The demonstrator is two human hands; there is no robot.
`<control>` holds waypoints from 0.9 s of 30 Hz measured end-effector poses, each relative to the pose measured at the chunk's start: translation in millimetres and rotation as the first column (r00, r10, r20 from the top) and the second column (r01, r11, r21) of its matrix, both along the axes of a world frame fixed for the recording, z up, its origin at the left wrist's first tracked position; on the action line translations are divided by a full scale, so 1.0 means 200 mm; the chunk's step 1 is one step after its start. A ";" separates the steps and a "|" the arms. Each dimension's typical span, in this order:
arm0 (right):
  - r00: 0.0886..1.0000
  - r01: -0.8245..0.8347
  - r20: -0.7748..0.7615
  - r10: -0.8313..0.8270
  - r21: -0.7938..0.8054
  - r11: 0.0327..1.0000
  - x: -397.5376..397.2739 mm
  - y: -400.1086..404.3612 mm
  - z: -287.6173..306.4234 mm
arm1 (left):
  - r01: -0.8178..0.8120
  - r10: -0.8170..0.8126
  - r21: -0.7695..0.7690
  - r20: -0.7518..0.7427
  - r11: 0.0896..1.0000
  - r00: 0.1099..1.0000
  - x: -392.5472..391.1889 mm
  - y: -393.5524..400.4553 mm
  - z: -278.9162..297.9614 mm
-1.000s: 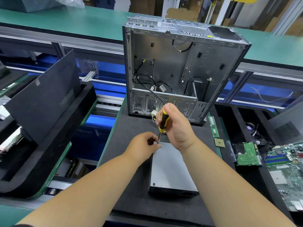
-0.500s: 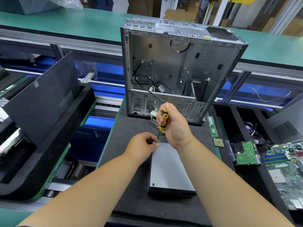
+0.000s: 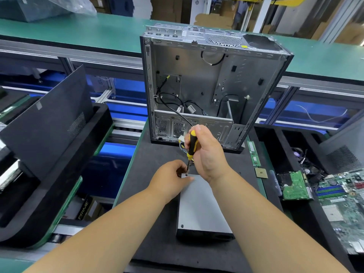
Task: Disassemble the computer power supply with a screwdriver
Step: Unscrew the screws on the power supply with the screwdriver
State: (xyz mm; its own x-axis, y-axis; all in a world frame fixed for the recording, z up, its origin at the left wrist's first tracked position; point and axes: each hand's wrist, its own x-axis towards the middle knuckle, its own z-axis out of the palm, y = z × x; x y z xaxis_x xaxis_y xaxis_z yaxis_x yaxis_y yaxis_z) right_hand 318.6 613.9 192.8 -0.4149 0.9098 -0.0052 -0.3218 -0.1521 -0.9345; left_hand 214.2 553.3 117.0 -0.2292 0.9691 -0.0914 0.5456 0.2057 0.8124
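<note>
The power supply [image 3: 199,207] is lying flat on the work mat [image 3: 153,154], in front of the opened computer case [image 3: 212,85], which is standing upright at the mat's far edge; the screwdriver [image 3: 190,149] is standing nearly upright with its tip at the supply's far left corner; two memory sticks [image 3: 253,153] and a processor chip [image 3: 261,172] are lying right of the mat; a hard drive [image 3: 294,187] and a motherboard [image 3: 342,201] are sitting further right; a side panel [image 3: 47,123] is leaning in the tray [image 3: 25,219] at left.

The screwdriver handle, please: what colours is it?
Yellow and black, on the screwdriver in the head view.

Right hand [image 3: 208,152] wrapped round screwdriver [image 3: 191,144], left hand [image 3: 169,177] pinching beside its tip.
</note>
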 end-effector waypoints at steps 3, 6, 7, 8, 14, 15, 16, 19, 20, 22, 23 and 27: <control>0.999 -0.039 0.011 0.038 0.049 0.998 0.00 0.00 0.00 | -0.012 0.012 0.014 0.044 1.000 0.999 0.00 0.00 -0.02; 0.994 -0.066 0.089 0.060 0.059 0.996 0.00 0.01 0.00 | -0.013 0.013 0.003 0.068 1.000 0.998 0.00 0.00 -0.02; 0.992 -0.065 0.115 0.058 0.058 0.996 -0.01 0.02 0.01 | -0.013 0.013 0.000 0.057 1.000 0.998 0.00 0.00 -0.02; 0.990 -0.058 0.133 0.050 0.057 0.997 -0.01 0.02 0.01 | -0.016 0.016 0.000 0.049 1.000 0.999 0.00 0.00 -0.02; 0.998 -0.067 0.016 0.067 0.003 0.998 0.00 0.02 -0.01 | -0.030 0.030 -0.002 0.050 1.000 0.998 0.01 0.00 -0.01; 0.996 -0.087 -0.018 0.087 -0.001 0.996 0.01 0.02 -0.01 | -0.030 0.030 0.000 0.047 1.000 0.998 0.01 0.00 -0.01; 0.994 -0.099 -0.037 0.099 0.002 0.995 0.01 0.02 -0.01 | -0.030 0.029 0.001 0.049 1.000 0.998 0.01 0.00 -0.01; 0.996 -0.090 -0.006 0.091 0.043 0.995 0.02 0.02 -0.01 | -0.027 0.027 0.001 0.062 1.000 0.998 0.01 0.00 -0.01; 0.996 -0.085 0.020 0.084 0.054 0.995 0.02 0.02 -0.01 | -0.027 0.027 0.001 0.061 1.000 0.998 0.01 0.00 -0.01; 0.995 -0.083 0.060 0.079 0.055 0.995 0.02 0.03 -0.01 | -0.027 0.027 -0.001 0.053 1.000 0.998 0.01 0.00 -0.01; 0.995 -0.080 0.067 0.077 0.041 0.996 0.02 0.03 0.00 | -0.026 0.026 -0.002 0.048 1.000 0.999 0.01 0.00 -0.01; 0.986 -0.042 0.161 0.041 0.002 0.999 0.01 0.05 0.00 | -0.031 0.031 0.000 0.079 1.000 0.996 0.01 0.00 -0.01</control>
State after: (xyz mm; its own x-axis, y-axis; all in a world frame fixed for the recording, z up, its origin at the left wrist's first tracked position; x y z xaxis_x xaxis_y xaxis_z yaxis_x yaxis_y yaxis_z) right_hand 320.4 623.9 193.8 -0.4464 0.8921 -0.0704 -0.1608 -0.1573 -0.9744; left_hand 216.8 553.4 115.0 -0.2514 0.9617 -0.1095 0.4733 0.2209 0.8527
